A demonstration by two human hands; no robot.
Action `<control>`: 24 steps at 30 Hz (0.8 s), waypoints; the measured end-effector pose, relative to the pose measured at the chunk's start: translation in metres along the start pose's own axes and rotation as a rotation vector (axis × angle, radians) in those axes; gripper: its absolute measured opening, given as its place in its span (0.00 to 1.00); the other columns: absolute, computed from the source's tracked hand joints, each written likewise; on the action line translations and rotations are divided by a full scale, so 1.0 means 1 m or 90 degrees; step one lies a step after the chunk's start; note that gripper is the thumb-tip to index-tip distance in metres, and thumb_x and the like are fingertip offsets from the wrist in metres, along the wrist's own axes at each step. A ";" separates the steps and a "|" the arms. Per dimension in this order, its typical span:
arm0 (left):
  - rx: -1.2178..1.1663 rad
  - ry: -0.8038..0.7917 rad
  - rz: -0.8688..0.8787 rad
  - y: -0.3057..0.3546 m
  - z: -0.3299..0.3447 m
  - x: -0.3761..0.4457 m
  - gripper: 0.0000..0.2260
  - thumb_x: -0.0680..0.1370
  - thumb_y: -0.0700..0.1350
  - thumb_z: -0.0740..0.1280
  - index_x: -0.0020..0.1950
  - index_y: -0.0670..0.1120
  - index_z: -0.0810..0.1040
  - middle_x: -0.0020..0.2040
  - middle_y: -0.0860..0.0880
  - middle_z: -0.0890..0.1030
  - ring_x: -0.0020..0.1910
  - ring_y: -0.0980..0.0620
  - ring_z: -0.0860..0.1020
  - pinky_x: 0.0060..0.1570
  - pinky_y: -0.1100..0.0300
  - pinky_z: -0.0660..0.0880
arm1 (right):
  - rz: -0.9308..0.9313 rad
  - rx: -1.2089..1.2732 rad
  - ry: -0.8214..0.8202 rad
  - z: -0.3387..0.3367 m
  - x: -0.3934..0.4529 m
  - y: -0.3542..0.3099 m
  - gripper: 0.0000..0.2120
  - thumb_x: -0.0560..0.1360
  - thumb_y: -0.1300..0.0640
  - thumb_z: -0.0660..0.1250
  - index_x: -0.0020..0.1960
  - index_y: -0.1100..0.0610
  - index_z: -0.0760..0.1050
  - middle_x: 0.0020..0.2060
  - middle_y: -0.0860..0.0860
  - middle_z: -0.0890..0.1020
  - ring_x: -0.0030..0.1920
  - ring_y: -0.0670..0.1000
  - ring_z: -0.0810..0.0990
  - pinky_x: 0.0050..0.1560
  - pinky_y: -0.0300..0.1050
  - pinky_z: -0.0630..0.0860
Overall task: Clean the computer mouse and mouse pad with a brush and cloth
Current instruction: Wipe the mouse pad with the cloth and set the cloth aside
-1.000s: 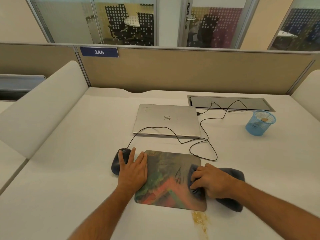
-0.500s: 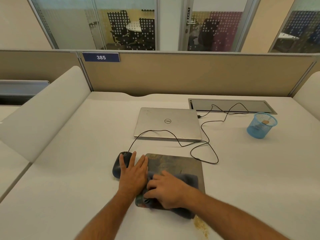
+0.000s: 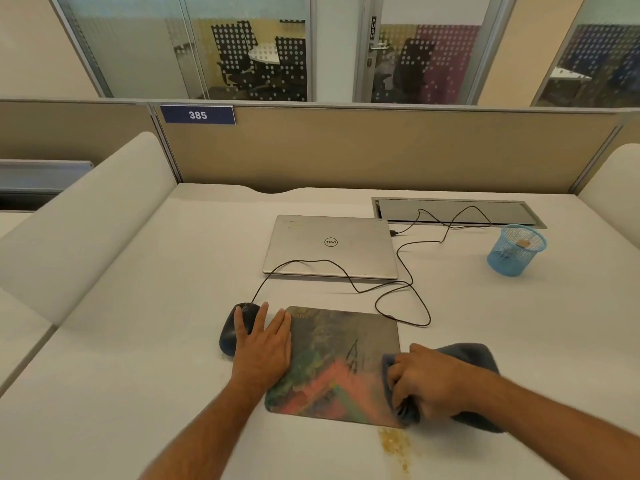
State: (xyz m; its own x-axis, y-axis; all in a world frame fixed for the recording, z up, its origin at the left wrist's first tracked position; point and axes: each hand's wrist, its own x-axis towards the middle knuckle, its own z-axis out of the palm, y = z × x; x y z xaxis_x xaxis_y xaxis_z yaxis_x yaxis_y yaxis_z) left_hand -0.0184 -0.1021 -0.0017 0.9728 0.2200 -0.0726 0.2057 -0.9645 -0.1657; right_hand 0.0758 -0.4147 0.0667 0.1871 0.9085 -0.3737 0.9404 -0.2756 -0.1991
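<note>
two hands work low on the desk (image 3: 138,306): the right hand (image 3: 427,384) bunches a dark cloth (image 3: 467,355) in curled fingers at the mouse pad (image 3: 332,355)'s right edge; the left hand (image 3: 263,344), fingers spread flat, presses the pad's left edge and the black mouse (image 3: 230,332). beyond lies a closed laptop (image 3: 330,247).

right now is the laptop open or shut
Shut. The silver laptop lies flat on the desk, lid down with its logo facing up; no screen or keyboard shows.

mouse (image 3: 231,332) left of mouse pad (image 3: 341,355) | laptop (image 3: 330,245) behind pad | cloth (image 3: 465,355) at pad's right edge
</note>
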 end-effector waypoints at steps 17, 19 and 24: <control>0.004 0.013 -0.002 0.003 0.001 0.000 0.29 0.80 0.54 0.38 0.80 0.50 0.59 0.78 0.51 0.63 0.79 0.41 0.53 0.69 0.29 0.33 | -0.147 -0.006 0.086 0.023 0.023 -0.047 0.19 0.68 0.61 0.68 0.57 0.48 0.79 0.57 0.45 0.79 0.56 0.50 0.72 0.51 0.51 0.66; 0.007 0.014 -0.003 0.004 0.001 0.001 0.28 0.81 0.54 0.41 0.79 0.50 0.59 0.78 0.51 0.63 0.79 0.41 0.53 0.70 0.29 0.36 | -0.148 -0.016 0.066 0.025 0.012 -0.042 0.17 0.69 0.59 0.69 0.56 0.48 0.80 0.57 0.45 0.79 0.57 0.51 0.73 0.50 0.51 0.67; 0.020 0.004 0.001 0.007 0.000 0.001 0.24 0.84 0.52 0.45 0.80 0.49 0.55 0.80 0.50 0.60 0.79 0.42 0.51 0.71 0.29 0.40 | -0.080 -0.019 0.067 0.037 -0.010 -0.040 0.20 0.73 0.57 0.64 0.63 0.47 0.75 0.63 0.46 0.76 0.61 0.53 0.71 0.53 0.52 0.66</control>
State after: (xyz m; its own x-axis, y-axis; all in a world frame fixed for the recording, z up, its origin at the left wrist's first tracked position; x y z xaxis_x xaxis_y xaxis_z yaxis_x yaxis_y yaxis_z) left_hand -0.0159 -0.1085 -0.0032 0.9738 0.2173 -0.0667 0.2008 -0.9598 -0.1962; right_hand 0.0262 -0.4244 0.0444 0.0942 0.9636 -0.2503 0.9661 -0.1492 -0.2106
